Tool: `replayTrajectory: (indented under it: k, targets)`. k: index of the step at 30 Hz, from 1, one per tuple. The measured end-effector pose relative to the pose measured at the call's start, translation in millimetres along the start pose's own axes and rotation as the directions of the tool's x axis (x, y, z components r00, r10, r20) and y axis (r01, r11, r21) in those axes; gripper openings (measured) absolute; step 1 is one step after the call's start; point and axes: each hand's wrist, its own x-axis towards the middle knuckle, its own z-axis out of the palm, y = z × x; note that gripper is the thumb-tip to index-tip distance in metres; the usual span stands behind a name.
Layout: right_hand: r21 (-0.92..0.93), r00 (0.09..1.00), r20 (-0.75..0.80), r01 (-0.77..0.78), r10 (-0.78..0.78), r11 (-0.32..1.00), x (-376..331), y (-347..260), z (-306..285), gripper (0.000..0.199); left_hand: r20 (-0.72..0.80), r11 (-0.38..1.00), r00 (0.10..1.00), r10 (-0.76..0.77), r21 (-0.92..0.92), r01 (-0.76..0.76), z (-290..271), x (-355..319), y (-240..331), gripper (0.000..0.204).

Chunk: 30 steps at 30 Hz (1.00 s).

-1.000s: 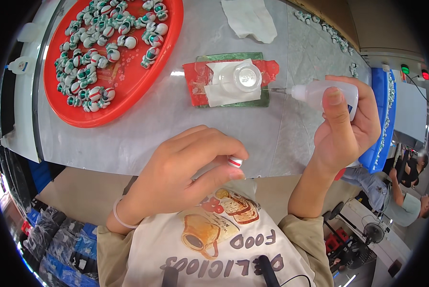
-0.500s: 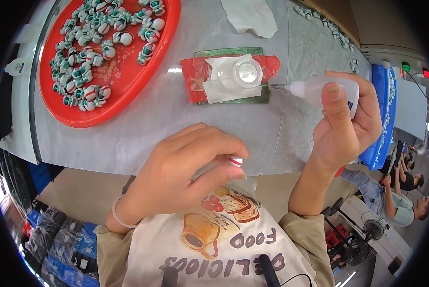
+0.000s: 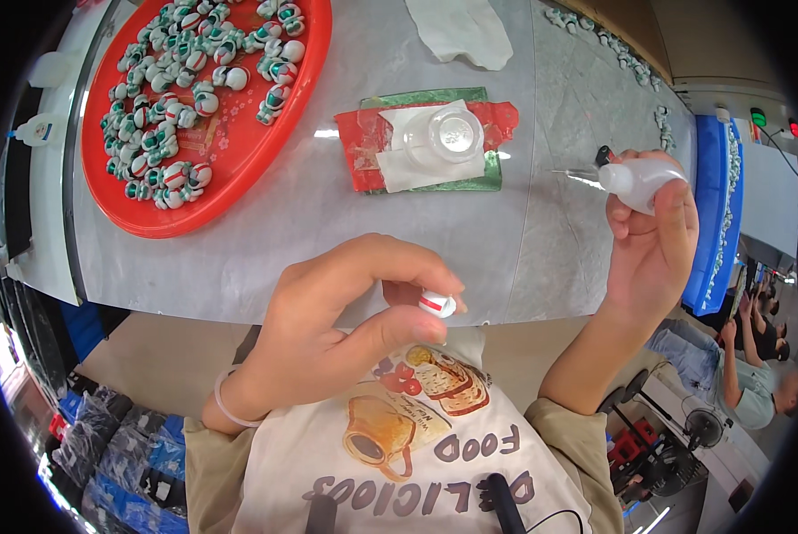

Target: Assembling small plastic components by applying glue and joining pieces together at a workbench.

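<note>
1. Right now we pinch a small white bead with a red stripe (image 3: 437,303) between the thumb and fingertips of our left hand (image 3: 337,329), held low over the near edge of the table (image 3: 283,240), close to our chest.
2. That hand is curled nearly closed around the bead, the thumb under it and the fingers bent over it; a thin clear band sits on the wrist.
3. Our right hand (image 3: 652,240) is closed around a small white squeeze bottle (image 3: 639,178), held up to the right, well apart from the bead.
4. From the bottle a fine needle tip (image 3: 572,173) points left, toward the middle of the table; whether anything comes out of it, we cannot tell.
5. Beyond both hands, a clear round dish (image 3: 443,138) sits on white paper, which lies over a red sheet (image 3: 363,142) and a green mat (image 3: 435,96).
6. Further left stands a big red round tray (image 3: 230,169), holding many small beads (image 3: 185,80) in white, green and red, piled mostly toward its far left part.
7. At the far edge lies a crumpled white cloth (image 3: 457,31).
8. Along the right runs a blue tray (image 3: 710,214), and beyond it, at the lower right, other people sit.
</note>
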Motion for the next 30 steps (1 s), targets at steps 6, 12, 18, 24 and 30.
replayTrajectory:
  k: [6,12,18,24,30]
  targets:
    - [0.162,0.99,0.1,-0.111,0.095,0.981,-11,4,-23,0.043,-0.062,0.991,0.998,0.002,-0.134,-0.011,7,6,0,0.028]
    - [0.208,0.98,0.162,-0.15,0.117,0.967,-19,-2,-26,0.049,-0.106,0.984,0.99,0.089,-0.142,-0.103,14,13,-7,0.025]
    - [0.07,0.994,0.102,0.027,-0.034,0.997,-26,-5,-12,0.049,-0.129,0.991,0.989,-0.073,-0.119,0.058,17,17,-1,0.036]
    - [-0.081,0.977,0.191,0.114,-0.096,0.99,-36,-14,-2,0.05,-0.115,0.979,0.987,0.109,-0.159,-0.127,15,18,-11,0.024]
    - [-0.138,0.823,0.5,0.383,-0.27,0.913,-23,-18,-3,0.048,-0.102,0.99,0.991,0.09,-0.096,-0.1,14,18,-10,0.028]
